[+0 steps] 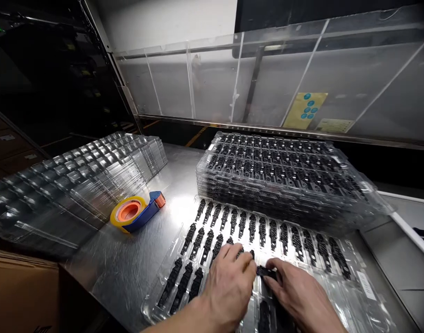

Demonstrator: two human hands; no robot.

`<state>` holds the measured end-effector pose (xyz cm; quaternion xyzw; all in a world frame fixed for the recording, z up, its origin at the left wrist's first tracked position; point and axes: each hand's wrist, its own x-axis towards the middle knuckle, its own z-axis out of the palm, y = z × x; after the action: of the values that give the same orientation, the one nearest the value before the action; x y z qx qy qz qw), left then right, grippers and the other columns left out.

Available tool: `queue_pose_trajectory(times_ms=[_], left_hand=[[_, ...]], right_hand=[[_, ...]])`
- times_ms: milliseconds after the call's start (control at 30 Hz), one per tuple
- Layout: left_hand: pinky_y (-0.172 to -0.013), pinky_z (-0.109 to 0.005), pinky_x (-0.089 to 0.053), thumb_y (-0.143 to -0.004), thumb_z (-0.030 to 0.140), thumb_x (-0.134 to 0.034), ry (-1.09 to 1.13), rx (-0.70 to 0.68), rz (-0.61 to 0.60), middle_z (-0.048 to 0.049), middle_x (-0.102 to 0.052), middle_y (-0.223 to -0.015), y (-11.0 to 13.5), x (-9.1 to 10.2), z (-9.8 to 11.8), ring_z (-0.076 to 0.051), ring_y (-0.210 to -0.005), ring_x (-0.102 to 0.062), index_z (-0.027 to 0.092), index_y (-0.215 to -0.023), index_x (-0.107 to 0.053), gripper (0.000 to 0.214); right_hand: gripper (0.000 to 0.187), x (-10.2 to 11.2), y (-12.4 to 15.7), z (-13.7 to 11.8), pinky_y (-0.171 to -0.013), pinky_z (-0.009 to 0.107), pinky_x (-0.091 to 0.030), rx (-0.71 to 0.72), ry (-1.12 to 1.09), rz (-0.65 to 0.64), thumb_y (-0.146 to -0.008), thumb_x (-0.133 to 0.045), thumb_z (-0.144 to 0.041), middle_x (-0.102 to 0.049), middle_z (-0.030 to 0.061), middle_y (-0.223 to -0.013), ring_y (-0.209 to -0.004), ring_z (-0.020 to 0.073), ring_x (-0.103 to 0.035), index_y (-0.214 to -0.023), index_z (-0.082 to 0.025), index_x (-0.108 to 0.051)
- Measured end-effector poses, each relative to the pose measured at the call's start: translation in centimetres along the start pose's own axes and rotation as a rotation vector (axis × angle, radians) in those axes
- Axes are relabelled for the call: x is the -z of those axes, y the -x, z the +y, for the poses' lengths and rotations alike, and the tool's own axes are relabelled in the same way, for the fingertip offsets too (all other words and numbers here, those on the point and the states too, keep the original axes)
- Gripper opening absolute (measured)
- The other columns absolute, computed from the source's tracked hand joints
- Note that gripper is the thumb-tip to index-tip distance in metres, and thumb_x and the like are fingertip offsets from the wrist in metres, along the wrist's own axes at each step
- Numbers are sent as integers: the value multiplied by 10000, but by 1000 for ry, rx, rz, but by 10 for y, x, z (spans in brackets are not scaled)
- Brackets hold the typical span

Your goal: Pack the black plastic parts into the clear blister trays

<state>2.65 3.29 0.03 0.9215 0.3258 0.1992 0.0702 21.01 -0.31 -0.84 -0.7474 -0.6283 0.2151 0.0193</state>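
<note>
A transparent plastic tray lies on the metal table, with rows of slim black plastic parts in its pockets. My right hand, right of the tray's middle, pinches a black plastic part between thumb and fingers. This part lies crosswise just above the pockets. Close beside it, my left hand is over the middle rows, its fingers curled down and together. Whatever they hold or press on is hidden beneath them. Another black part shows between my wrists near the lower edge.
Behind the tray stands a tall stack of filled trays. A stack of transparent trays is at the left, near a blue tape dispenser with a yellow roll. A cardboard box stands lower left; a transparent panel spans the back.
</note>
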Motion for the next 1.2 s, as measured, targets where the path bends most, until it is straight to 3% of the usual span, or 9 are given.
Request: queue_pose_trajectory(times_ms=[167, 433, 600, 700, 767, 867, 1033, 1200], left_hand=[[-857, -391, -446, -807, 154, -622, -56, -45, -201, -65, -639, -927, -25, -16, -5, -267, -1045, -507, 135, -827, -610, 30], [-848, -388, -426, -769, 127, -579, -30, -17, -198, -59, -621, -911, -24, -18, -5, -238, -942, -503, 134, -837, -602, 72], [-812, -381, -427, -809, 120, -547, -44, -18, -209, -57, -614, -885, -26, -18, -5, -233, -905, -499, 141, -831, -603, 63], [-797, -369, -422, -844, 149, -553, -41, -21, -184, -44, -612, -877, -29, -22, -2, -226, -899, -499, 155, -857, -607, 55], [-803, -368, -417, -877, 239, -569, -37, -24, -165, -46, -614, -891, -33, -24, 2, -225, -913, -498, 158, -901, -620, 99], [-811, -384, -409, -869, 412, -591, -47, -25, -204, -68, -617, -897, -42, -27, 8, -237, -917, -497, 142, -908, -652, 280], [-760, -364, -397, -850, 350, -630, -21, -49, -349, -61, -614, -891, -58, -29, 10, -234, -903, -489, 154, -834, -694, 206], [-705, -306, -369, -858, 260, -633, -17, -166, -403, -5, -628, -826, -65, -24, 0, -175, -842, -483, 221, -821, -703, 88]], right_hand=[[296, 7, 6, -7, -588, 335, -293, -27, 6, 35, -874, -310, -317, -655, 80, -743, -685, 260, -600, -697, -224, -530], [418, 2, -6, -2, -586, 229, -384, -103, -271, 13, -909, -252, -435, -638, 19, -707, -687, 155, -586, -673, -218, -520], [353, 1, -9, -10, -525, 287, -290, -218, -134, 21, -875, -329, -393, -637, 69, -644, -595, 205, -568, -612, -221, -491], [338, 7, -2, -13, -549, 296, -289, -226, -71, 32, -887, -323, -380, -661, 82, -695, -656, 229, -600, -670, -224, -530], [303, 10, 4, -9, -583, 292, -324, -225, -60, 31, -895, -334, -376, -685, 80, -767, -725, 237, -624, -868, -226, -597], [354, 11, 10, 2, -612, 297, -355, -245, -47, 23, -877, -399, -371, -701, 90, -861, -787, 256, -639, -1160, -235, -563], [182, 10, 13, 10, -581, 290, -329, -202, -66, 6, -792, -508, -290, -698, 51, -800, -771, 252, -630, -900, -287, -655], [249, 15, 16, 16, -582, 308, -335, -263, -206, 69, -813, -462, -347, -680, 85, -772, -705, 247, -600, -900, -227, -662]])
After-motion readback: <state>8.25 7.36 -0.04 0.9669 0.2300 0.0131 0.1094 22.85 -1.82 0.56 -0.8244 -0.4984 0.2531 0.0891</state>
